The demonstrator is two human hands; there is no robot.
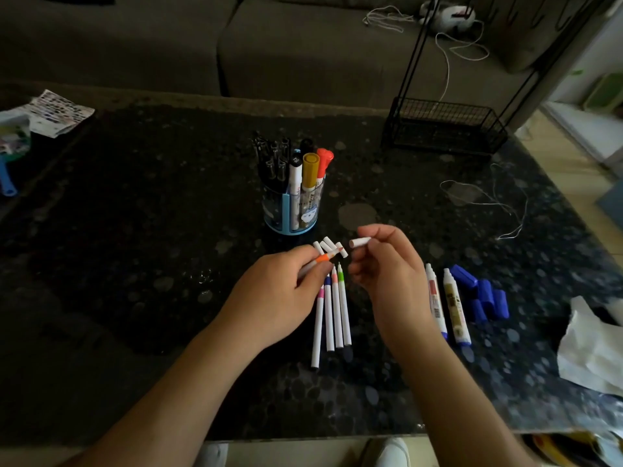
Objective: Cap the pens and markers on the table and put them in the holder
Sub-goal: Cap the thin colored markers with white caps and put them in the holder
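Holder (292, 210) stands behind pens (332, 315) on table (135, 230).

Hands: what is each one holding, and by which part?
The left hand pinches an orange-tipped pen near its tip. The right hand holds a white cap by its rear end.

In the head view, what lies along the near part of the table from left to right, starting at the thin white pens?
Row of thin white pens → two thick uncapped white markers → cluster of loose blue caps → crumpled white paper.
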